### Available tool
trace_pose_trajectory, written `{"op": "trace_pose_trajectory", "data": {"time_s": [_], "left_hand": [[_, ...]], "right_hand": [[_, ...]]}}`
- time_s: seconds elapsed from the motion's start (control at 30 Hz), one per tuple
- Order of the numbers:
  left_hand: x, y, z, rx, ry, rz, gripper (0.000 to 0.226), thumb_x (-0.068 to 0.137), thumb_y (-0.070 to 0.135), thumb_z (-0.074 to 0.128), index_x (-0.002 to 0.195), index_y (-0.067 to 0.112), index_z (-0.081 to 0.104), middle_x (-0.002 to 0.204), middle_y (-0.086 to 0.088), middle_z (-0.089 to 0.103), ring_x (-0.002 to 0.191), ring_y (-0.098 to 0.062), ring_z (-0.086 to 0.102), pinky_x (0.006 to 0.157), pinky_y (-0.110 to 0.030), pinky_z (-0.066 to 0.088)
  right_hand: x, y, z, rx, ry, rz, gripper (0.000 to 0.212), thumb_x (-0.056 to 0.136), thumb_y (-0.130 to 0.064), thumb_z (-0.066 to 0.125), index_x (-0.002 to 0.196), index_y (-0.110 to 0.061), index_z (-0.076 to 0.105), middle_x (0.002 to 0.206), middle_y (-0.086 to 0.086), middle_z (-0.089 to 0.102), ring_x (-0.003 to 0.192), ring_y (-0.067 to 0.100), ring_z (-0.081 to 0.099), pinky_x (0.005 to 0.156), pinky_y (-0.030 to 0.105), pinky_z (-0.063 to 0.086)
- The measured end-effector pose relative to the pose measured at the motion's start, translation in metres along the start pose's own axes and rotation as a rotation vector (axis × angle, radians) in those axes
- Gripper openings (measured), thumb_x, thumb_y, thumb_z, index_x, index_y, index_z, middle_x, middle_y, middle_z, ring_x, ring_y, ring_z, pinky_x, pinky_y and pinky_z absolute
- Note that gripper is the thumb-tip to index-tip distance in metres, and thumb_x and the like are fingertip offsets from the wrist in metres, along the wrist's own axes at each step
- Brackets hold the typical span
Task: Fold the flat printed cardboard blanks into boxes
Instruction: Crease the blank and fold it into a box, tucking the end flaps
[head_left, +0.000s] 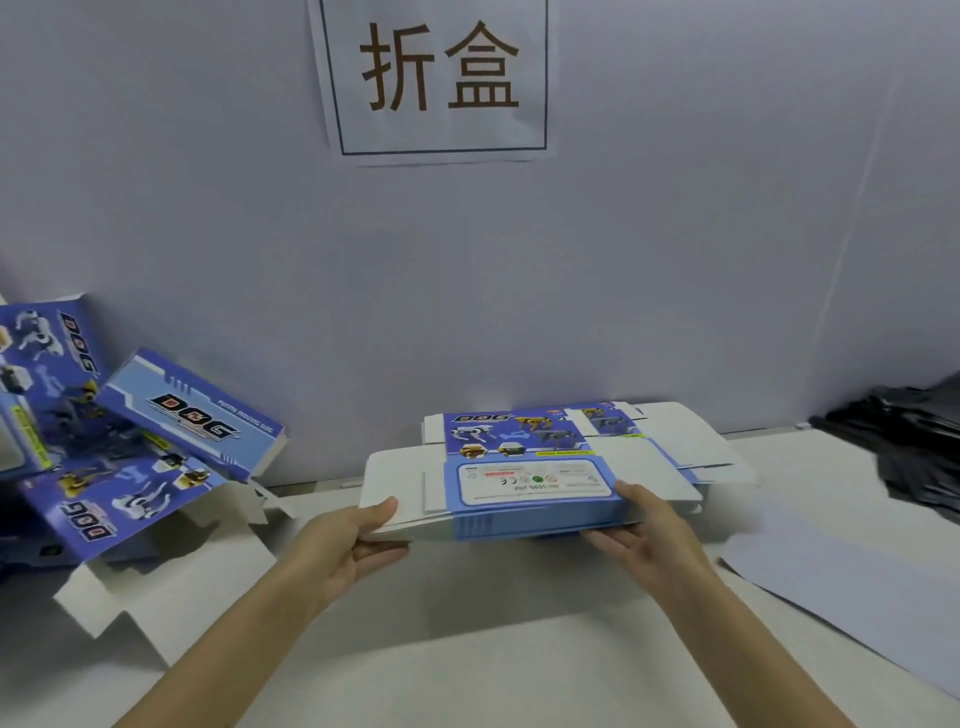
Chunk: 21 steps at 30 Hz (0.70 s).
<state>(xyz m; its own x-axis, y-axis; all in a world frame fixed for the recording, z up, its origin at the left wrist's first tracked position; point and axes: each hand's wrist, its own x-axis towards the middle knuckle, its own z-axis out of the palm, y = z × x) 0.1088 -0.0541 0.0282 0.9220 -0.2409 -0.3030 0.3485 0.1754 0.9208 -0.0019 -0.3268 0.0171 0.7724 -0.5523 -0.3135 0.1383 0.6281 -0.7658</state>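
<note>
While the left hand (353, 540) pinches the near-left white flap of a flat blank (535, 483), thumb on top and fingers (382, 552) curled beneath, the right hand (649, 535) grips the near-right edge the same way.

Blank: centre of the bench (467, 649), near edge raised, no panel folded yet.

Beyond it, against the wall: more flat blanks in a stack (670, 436); count not readable.

Far left: heap of boxes (192, 415), at least three, bodies erected, some end flaps hanging open.

Right: grey sheet (857, 587), dark pile (914, 447), contents unclear.

Judgement: a few boxes formed, possibly unclosed. This blank is only just picked up, and the stack remains.
</note>
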Motion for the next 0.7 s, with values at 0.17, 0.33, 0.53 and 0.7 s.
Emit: {"op": "trace_pose_trajectory", "data": {"time_s": [0.17, 0.33, 0.53, 0.7], "left_hand": [[-0.051, -0.032, -0.053, 0.008, 0.022, 0.01, 0.02, 0.083, 0.006, 0.068, 0.098, -0.006, 0.064, 0.081, -0.016, 0.074, 0.066, -0.026, 0.071, 0.05, -0.032, 0.058], [-0.102, -0.059, -0.092, 0.001, 0.097, -0.029, 0.012, 0.087, 0.005, 0.064, 0.096, -0.003, 0.063, 0.075, -0.014, 0.074, 0.079, -0.031, 0.063, 0.053, -0.037, 0.058], [-0.149, -0.065, -0.12, 0.247, 0.182, -0.098, 0.021, 0.083, 0.019, 0.074, 0.072, 0.001, 0.076, 0.079, -0.014, 0.074, 0.087, -0.033, 0.066, 0.058, -0.026, 0.054], [-0.164, -0.052, -0.133, 1.481, 0.353, 0.2, 0.032, 0.086, 0.066, 0.05, 0.093, 0.037, 0.06, 0.098, 0.017, 0.054, 0.091, 0.0, 0.055, 0.074, -0.015, 0.038]], "right_hand": [[-0.054, 0.039, -0.018, -0.008, -0.032, 0.076, 0.025, 0.084, -0.006, 0.065, 0.106, -0.008, 0.053, 0.102, 0.021, 0.065, 0.087, 0.037, 0.066, 0.055, 0.041, 0.055], [-0.116, 0.059, -0.03, -0.065, -0.104, 0.224, 0.015, 0.084, -0.005, 0.064, 0.097, -0.004, 0.058, 0.093, 0.022, 0.068, 0.08, 0.037, 0.066, 0.047, 0.039, 0.058], [-0.152, 0.073, -0.045, -0.133, -0.064, 0.418, 0.025, 0.082, -0.008, 0.068, 0.102, 0.001, 0.057, 0.095, 0.026, 0.07, 0.087, 0.043, 0.065, 0.062, 0.046, 0.058], [-0.154, 0.044, -0.068, -0.898, -0.097, 0.471, 0.053, 0.066, -0.046, 0.082, 0.084, 0.003, 0.071, 0.08, 0.023, 0.072, 0.061, 0.027, 0.068, 0.056, 0.03, 0.051]]}}
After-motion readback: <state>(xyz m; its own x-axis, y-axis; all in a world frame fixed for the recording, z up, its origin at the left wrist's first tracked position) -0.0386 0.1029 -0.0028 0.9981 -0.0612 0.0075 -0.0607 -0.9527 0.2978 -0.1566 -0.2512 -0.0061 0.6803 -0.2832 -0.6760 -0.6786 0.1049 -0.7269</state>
